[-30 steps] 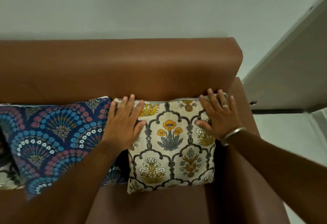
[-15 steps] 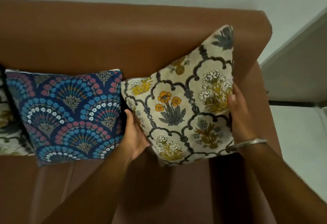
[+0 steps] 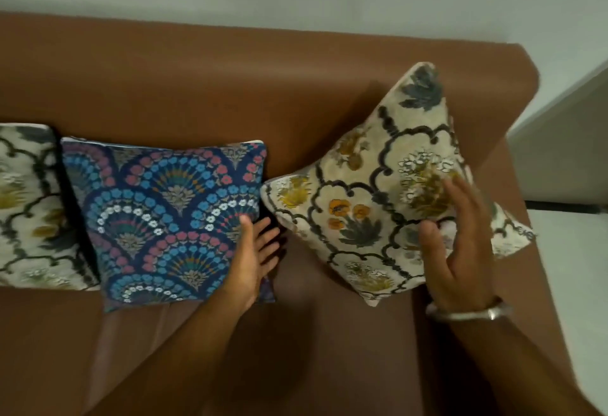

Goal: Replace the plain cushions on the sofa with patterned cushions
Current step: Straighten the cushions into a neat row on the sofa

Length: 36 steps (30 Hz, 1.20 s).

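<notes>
Head view, cream floral cushion (image 3: pixel 378 205) standing cornerwise at 3 o'clock on brown sofa (image 3: pixel 197 93): right hand (image 3: pixel 457 251) spread wide against its face, left hand (image 3: pixel 253 257) open beside blue fan-pattern cushion (image 3: pixel 164 218), gripping nothing; likely needing squaring, pressing against backrest.

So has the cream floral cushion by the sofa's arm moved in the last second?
Yes. The cream floral cushion was square against the sofa backrest; now it is turned corner-up like a diamond, its top corner higher up the backrest.
</notes>
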Each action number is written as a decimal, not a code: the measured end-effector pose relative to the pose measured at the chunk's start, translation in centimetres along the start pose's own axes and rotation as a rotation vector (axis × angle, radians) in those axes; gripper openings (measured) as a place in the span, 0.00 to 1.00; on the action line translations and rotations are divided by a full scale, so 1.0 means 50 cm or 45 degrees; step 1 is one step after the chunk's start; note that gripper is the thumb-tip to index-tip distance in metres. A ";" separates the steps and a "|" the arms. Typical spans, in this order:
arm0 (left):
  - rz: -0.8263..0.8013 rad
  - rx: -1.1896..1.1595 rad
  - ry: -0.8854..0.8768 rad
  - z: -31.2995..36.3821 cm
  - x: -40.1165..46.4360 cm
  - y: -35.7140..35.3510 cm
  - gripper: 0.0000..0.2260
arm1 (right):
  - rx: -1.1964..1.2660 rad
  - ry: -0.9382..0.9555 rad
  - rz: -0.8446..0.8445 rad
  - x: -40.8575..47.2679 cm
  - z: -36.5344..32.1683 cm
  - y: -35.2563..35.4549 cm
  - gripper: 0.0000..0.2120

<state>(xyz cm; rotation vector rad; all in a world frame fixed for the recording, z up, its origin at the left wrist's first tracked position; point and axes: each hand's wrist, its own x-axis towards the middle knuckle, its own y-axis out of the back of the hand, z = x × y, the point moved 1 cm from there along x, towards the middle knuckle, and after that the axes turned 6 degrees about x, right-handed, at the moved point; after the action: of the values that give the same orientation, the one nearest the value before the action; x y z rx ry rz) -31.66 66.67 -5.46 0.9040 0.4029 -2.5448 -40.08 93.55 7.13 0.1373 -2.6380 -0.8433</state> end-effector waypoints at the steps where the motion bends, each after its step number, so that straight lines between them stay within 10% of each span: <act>1: 0.036 0.111 -0.084 0.010 -0.015 0.046 0.34 | 0.057 0.037 -0.019 -0.024 -0.027 -0.032 0.26; 5: 0.547 0.264 -0.436 0.079 -0.070 0.302 0.11 | 0.316 -0.292 -0.252 -0.095 -0.163 -0.241 0.26; 8: 0.796 0.579 -0.370 0.126 -0.052 0.480 0.13 | 0.459 -0.756 -0.451 -0.091 -0.218 -0.404 0.38; 15: 0.110 0.284 0.363 0.147 0.020 0.636 0.43 | 0.759 -1.275 -0.281 -0.074 -0.217 -0.596 0.30; 27: 0.007 -0.617 0.478 0.070 0.057 0.520 0.56 | 0.428 -0.510 -0.421 0.064 -0.340 -0.514 0.27; 36: 0.027 -0.522 0.537 0.088 0.053 0.547 0.51 | 0.193 -0.429 -0.358 0.045 -0.336 -0.552 0.24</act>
<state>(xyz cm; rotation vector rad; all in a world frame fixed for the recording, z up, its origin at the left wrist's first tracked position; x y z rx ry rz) -23.10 40.25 -7.50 1.2594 0.9894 -2.1192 -36.44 61.50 4.57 0.4514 -3.0496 -0.8107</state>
